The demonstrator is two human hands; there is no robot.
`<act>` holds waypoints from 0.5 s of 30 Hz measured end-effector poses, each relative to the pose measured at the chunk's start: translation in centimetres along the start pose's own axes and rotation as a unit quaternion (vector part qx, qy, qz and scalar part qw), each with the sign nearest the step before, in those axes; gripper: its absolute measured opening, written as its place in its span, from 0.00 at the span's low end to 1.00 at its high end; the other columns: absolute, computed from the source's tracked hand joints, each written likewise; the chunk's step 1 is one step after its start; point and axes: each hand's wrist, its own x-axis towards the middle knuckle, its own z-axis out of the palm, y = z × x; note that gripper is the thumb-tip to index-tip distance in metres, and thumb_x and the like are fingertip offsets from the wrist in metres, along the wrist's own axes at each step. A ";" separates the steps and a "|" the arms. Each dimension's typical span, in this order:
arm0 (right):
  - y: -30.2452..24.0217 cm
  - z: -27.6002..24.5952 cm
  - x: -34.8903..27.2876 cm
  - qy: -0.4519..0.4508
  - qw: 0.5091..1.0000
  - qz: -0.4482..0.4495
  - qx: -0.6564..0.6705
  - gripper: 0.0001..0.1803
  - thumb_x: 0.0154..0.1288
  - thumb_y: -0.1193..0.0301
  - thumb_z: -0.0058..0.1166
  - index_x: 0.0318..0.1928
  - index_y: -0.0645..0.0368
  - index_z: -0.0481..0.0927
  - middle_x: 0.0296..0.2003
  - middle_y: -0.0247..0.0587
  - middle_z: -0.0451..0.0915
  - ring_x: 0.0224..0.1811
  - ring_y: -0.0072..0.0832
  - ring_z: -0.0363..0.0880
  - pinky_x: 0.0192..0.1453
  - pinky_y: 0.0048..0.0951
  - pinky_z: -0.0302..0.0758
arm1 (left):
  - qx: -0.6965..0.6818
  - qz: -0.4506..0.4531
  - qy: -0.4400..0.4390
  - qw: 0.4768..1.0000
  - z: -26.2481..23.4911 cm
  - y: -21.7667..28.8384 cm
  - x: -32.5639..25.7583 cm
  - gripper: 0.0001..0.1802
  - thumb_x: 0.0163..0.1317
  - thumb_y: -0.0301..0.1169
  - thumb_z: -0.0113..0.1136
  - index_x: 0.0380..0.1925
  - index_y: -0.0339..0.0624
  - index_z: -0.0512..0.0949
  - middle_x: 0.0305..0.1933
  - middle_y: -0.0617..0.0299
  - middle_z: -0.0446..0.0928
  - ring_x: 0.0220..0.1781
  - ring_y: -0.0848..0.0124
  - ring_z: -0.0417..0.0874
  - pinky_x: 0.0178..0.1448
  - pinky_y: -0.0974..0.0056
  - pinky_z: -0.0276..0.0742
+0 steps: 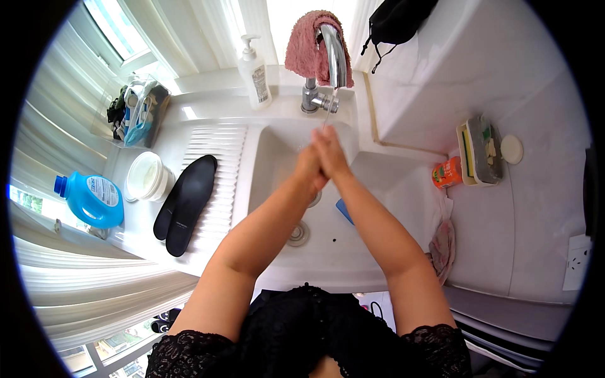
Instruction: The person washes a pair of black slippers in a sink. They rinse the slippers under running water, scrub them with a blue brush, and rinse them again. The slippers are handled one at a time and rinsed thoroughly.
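My left hand [308, 165] and my right hand [330, 152] are pressed together over the white sink basin [268, 154]. Both are smeared by motion, so how the fingers lie is hard to make out. Just above them, the curved chrome faucet [338, 60] sends a thin stream of water [328, 111] down toward my fingertips. No object shows between the palms. A pinkish-red cloth [302, 47] hangs over the faucet's neck. Below my wrists is a round drain [298, 233], and a blue object [344, 210] is partly covered by my right forearm.
On the ribbed drainboard [217, 142] lie black insoles [192, 205], beside white tubs [146, 176] and a blue detergent jug [99, 200]. A white pump bottle [255, 77] stands behind the sink. At right are an orange can [447, 173], a caddy [481, 151] and a hanging cloth [443, 249].
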 end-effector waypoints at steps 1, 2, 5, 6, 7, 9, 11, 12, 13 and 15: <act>0.2 -0.5 0.3 -0.024 0.997 0.046 0.053 0.32 0.67 0.56 0.43 0.64 0.63 0.63 0.60 0.52 0.66 0.58 0.36 0.66 0.63 0.32 0.60 | -0.007 -0.009 -0.031 0.999 1.3 -0.3 -0.6 0.21 0.70 0.43 0.41 0.51 0.37 0.70 0.49 0.52 0.75 0.51 0.60 0.77 0.58 0.55 0.72; 0.5 -1.0 0.4 -0.043 0.989 0.097 0.104 0.33 0.68 0.53 0.42 0.64 0.64 0.63 0.62 0.55 0.64 0.64 0.40 0.60 0.68 0.34 0.54 | -0.031 -0.004 -0.030 0.999 0.4 -0.5 0.0 0.21 0.70 0.43 0.40 0.51 0.38 0.70 0.49 0.53 0.75 0.51 0.61 0.76 0.58 0.56 0.72; -2.9 0.3 -3.0 -0.121 0.988 -0.001 0.096 0.34 0.71 0.51 0.38 0.66 0.66 0.59 0.67 0.55 0.57 0.73 0.39 0.49 0.74 0.32 0.45 | -0.056 -0.001 0.075 0.996 -2.7 2.2 2.9 0.21 0.72 0.43 0.39 0.52 0.39 0.71 0.50 0.57 0.75 0.52 0.64 0.75 0.59 0.58 0.71; -3.1 0.1 -3.0 -0.116 0.988 0.036 0.097 0.35 0.70 0.50 0.38 0.66 0.66 0.59 0.68 0.55 0.56 0.73 0.39 0.49 0.74 0.32 0.45 | -0.040 -0.018 0.049 0.998 -2.1 2.2 2.8 0.20 0.71 0.44 0.41 0.51 0.41 0.71 0.50 0.57 0.75 0.53 0.64 0.74 0.59 0.58 0.70; -3.3 0.0 -3.0 -0.109 0.986 0.073 0.101 0.36 0.70 0.49 0.38 0.67 0.65 0.58 0.68 0.54 0.56 0.73 0.39 0.48 0.74 0.31 0.45 | -0.022 -0.036 0.025 0.999 -1.9 1.9 2.2 0.20 0.70 0.45 0.43 0.50 0.42 0.71 0.49 0.58 0.74 0.54 0.65 0.73 0.59 0.58 0.69; 1.1 0.1 0.6 -0.019 0.974 0.132 0.183 0.37 0.69 0.47 0.38 0.65 0.64 0.62 0.63 0.61 0.62 0.68 0.49 0.57 0.71 0.38 0.51 | 0.017 -0.014 -0.055 0.998 0.4 0.5 0.5 0.24 0.68 0.48 0.46 0.54 0.43 0.69 0.51 0.60 0.73 0.55 0.64 0.71 0.60 0.56 0.68; -0.7 -1.8 1.6 0.016 0.939 0.248 0.236 0.39 0.67 0.43 0.38 0.64 0.64 0.63 0.61 0.55 0.66 0.64 0.41 0.63 0.66 0.33 0.60 | 0.031 -0.039 -0.038 0.998 1.8 1.0 -1.1 0.24 0.69 0.48 0.45 0.56 0.44 0.68 0.53 0.60 0.73 0.55 0.65 0.71 0.60 0.55 0.67; -0.3 -1.9 1.8 0.017 0.960 0.232 0.157 0.40 0.67 0.42 0.38 0.64 0.64 0.64 0.61 0.50 0.67 0.62 0.36 0.65 0.63 0.30 0.63 | 0.041 -0.050 -0.031 0.997 2.3 1.3 -1.3 0.24 0.69 0.48 0.45 0.57 0.45 0.67 0.53 0.60 0.73 0.55 0.66 0.71 0.60 0.55 0.67; -2.4 -2.4 1.5 0.007 0.941 0.269 0.208 0.39 0.67 0.41 0.38 0.63 0.63 0.66 0.59 0.48 0.68 0.60 0.34 0.66 0.62 0.30 0.63 | 0.056 -0.022 -0.034 0.998 1.9 1.7 -1.0 0.22 0.71 0.45 0.44 0.59 0.47 0.64 0.52 0.60 0.72 0.48 0.64 0.75 0.55 0.55 0.72; -8.6 -4.3 0.4 -0.013 0.889 0.340 0.305 0.39 0.67 0.40 0.38 0.61 0.63 0.68 0.55 0.43 0.71 0.55 0.30 0.69 0.59 0.28 0.65 | -0.002 0.021 -0.012 1.000 -0.1 1.5 0.9 0.21 0.71 0.44 0.45 0.59 0.48 0.64 0.49 0.60 0.72 0.45 0.65 0.76 0.51 0.55 0.74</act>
